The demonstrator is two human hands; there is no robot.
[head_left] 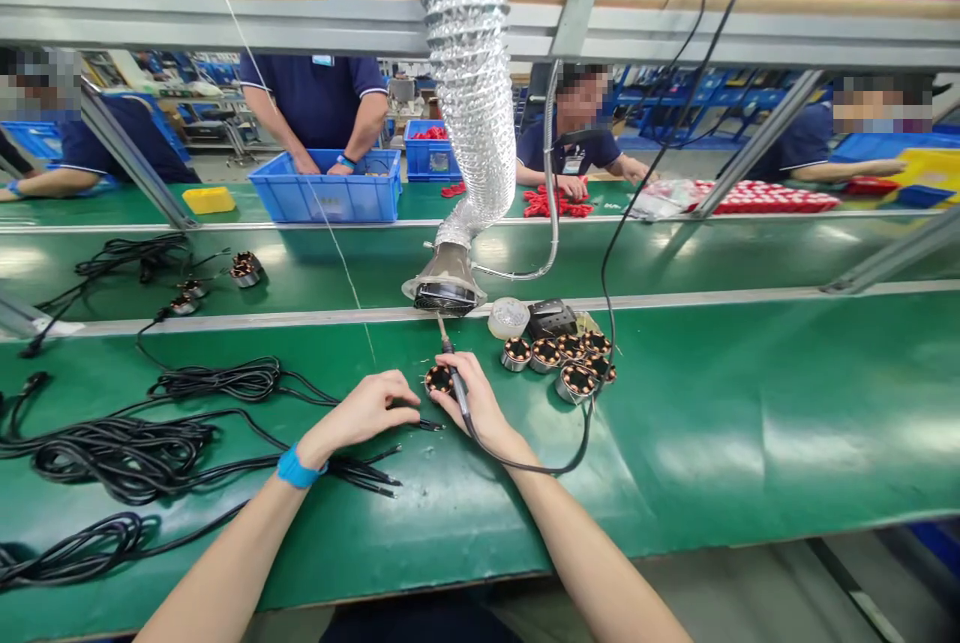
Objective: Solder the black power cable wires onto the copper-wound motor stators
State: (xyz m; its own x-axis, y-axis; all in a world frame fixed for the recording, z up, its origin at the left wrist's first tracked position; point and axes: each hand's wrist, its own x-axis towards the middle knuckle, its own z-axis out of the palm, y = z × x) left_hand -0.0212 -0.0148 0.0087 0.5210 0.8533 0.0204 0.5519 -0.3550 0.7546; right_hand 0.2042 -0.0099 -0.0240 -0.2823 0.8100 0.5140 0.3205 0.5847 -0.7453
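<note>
At the frame's centre, the person's right hand (pixel 482 401) closes its fingers round a slim, black-handled soldering iron (pixel 457 387), by a round, copper-wound metal stator (pixel 436 381). Left hand (pixel 370 411): thumb and forefinger parted near black cable ends (pixel 430 424); any grip cannot be told.

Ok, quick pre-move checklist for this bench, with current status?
1. Dark pen-shaped soldering iron in right hand: ok.
2. Round copper-wound metal stator at right hand: ok.
3. Thin black silver-tipped cable end pinched by left hand: cannot tell.
4. Iron's thin black cord clear of right forearm: not ok, crosses it.
5. Silver corrugated duct with flared hood near iron's tip: ok.
6. Tip hot: cannot tell.
</note>
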